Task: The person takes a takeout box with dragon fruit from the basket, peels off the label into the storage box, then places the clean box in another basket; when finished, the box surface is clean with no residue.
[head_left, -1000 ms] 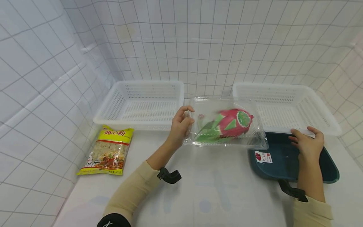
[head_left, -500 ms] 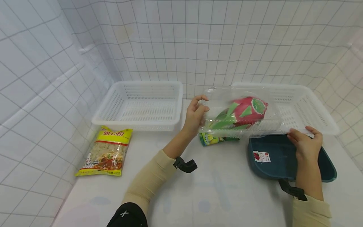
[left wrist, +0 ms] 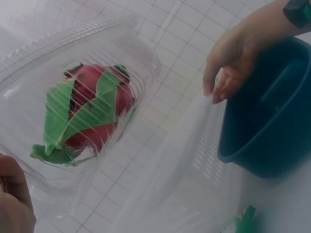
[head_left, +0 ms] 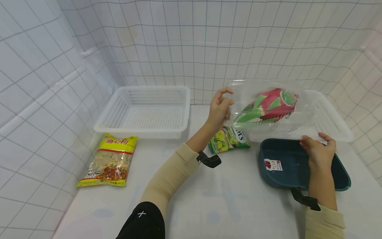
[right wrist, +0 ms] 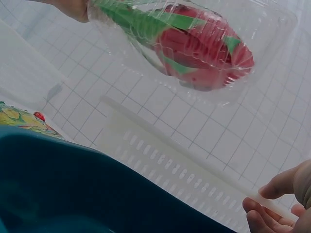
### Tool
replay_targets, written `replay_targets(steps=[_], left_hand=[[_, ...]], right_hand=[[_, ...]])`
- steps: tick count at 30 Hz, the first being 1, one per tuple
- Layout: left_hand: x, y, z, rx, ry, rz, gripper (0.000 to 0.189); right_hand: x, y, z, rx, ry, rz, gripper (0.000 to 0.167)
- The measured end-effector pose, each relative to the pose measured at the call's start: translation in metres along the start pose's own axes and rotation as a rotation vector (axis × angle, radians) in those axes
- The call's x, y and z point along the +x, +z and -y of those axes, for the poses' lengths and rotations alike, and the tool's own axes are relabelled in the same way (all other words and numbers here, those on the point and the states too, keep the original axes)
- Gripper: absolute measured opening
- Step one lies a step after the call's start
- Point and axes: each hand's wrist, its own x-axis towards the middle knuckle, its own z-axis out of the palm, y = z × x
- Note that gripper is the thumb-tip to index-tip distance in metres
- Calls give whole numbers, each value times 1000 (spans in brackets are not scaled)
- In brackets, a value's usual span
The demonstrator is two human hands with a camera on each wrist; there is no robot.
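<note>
My left hand (head_left: 219,109) grips the left end of a clear plastic clamshell box (head_left: 241,96), raised over the right white basket (head_left: 335,116). Through the plastic shows a red and green dragon fruit (head_left: 274,104). In the right wrist view, the thumb and fingers of my right hand (right wrist: 279,201) pinch that basket's front rim; in the head view, my right forearm crosses the dark teal basin (head_left: 287,159) just in front. The box and its contents cover part of the basket.
A second white basket (head_left: 146,114) stands back left. Before it lies a yellow bag of macaroni (head_left: 111,161). Between the baskets, toward the front, is a green and yellow Lay's chip bag (head_left: 229,139). Grid-patterned cloth (head_left: 179,43) hangs behind and at both sides.
My left hand has carried the box up and to the right, over the right basket. The chip bag has come into sight beneath it. My right hand keeps its place at the rim.
</note>
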Motion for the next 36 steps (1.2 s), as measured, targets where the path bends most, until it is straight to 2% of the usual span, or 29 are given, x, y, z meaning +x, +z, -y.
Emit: replay_targets(steps=[1,2,5,6,9,12,15,18,23,31,36], left_hand=[[2,2,1,0,-7,2,27],[4,4,1,-1,-14,2,27],[12,10,3,-14,-45,2,27],[15,12,5,-22,-51,7,27],[25,17,11,-36,-62,45,25],[33,20,19,-37,-80,92,24],[39,24,24,-26,-144,116,23],[46,28,29,10,-190,129,24],[54,35,40,108,-205,142,23],[56,44,62,221,-218,79,21],[57,52,72,390,-242,58,22]], right_hand=[[12,-7,-6,-3,-17,11,71],[14,-8,-7,-5,-15,4,71],[50,-29,-26,3,-57,31,81],[56,-32,-29,7,-57,25,83],[59,-34,-31,-9,-73,22,83],[30,-19,-18,-20,-72,11,73],[1,-2,-4,16,-39,-1,65],[-17,8,6,72,-1,4,62],[-24,12,9,84,-1,9,60],[-25,13,7,66,-6,17,62],[-26,13,8,74,-15,23,61]])
